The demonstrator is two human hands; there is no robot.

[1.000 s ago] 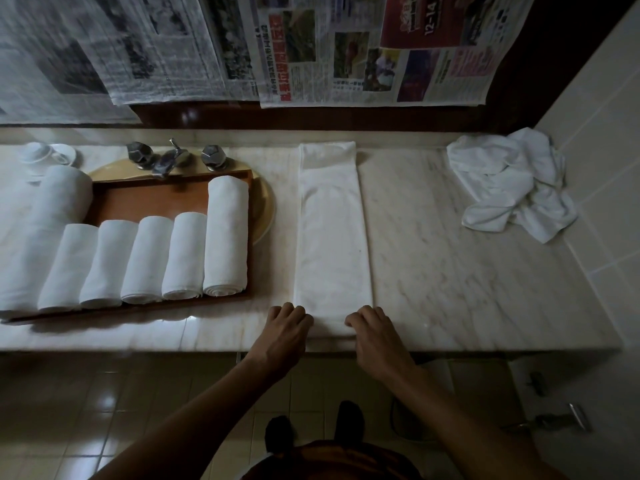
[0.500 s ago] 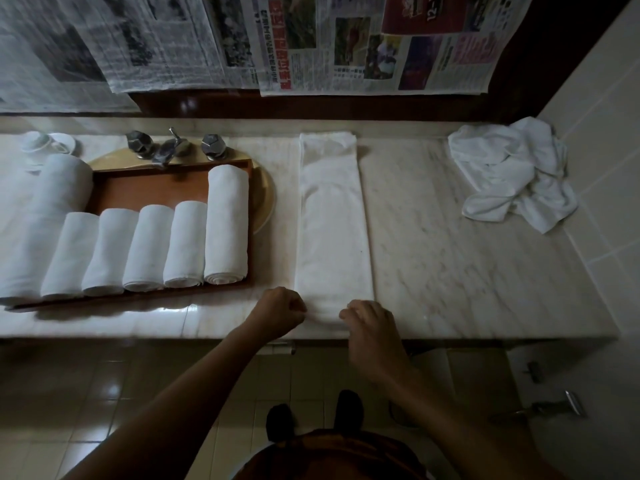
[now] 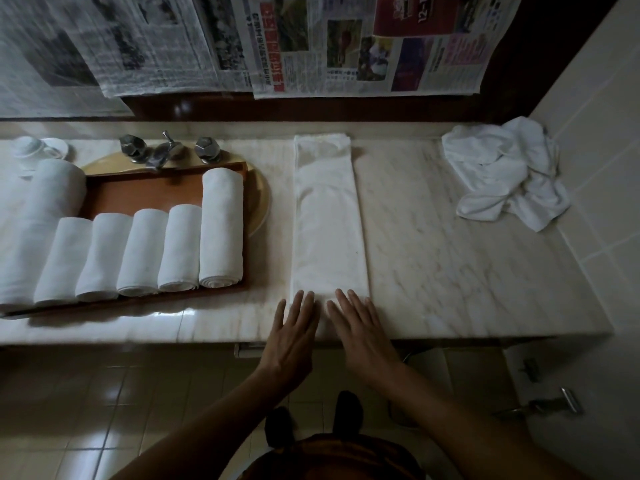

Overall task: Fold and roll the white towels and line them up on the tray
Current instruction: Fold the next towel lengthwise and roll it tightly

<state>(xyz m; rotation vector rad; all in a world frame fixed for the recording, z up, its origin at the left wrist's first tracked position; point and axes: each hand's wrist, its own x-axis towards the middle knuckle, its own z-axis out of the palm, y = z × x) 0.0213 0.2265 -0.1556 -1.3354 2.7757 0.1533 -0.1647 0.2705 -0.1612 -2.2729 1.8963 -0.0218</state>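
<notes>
**We lay two hands on one folded towel, with six rolls beside it.**

We count one folded towel [image 3: 329,220], a long, flat, soft white strip that runs from the back of the marble worktop [image 3: 450,271] to its near edge. Our left hand [image 3: 294,327] and right hand [image 3: 360,327] rest side by side on the near end of the strip. The fingers [image 3: 309,299] are straight and slightly spread, and they grip nothing. To the left are six rolled towels [image 3: 145,247] side by side on one rectangular brown wooden tray [image 3: 145,192]: a thick one, four short ones and a longer one. The tray sits over a round pale basin [image 3: 259,202]. Behind it are two faceted metal knobs [image 3: 130,147] and one spout [image 3: 159,157]. At the far right lies one crumpled white heap [image 3: 509,174]; we cannot tell how many towels are in it.
</notes>
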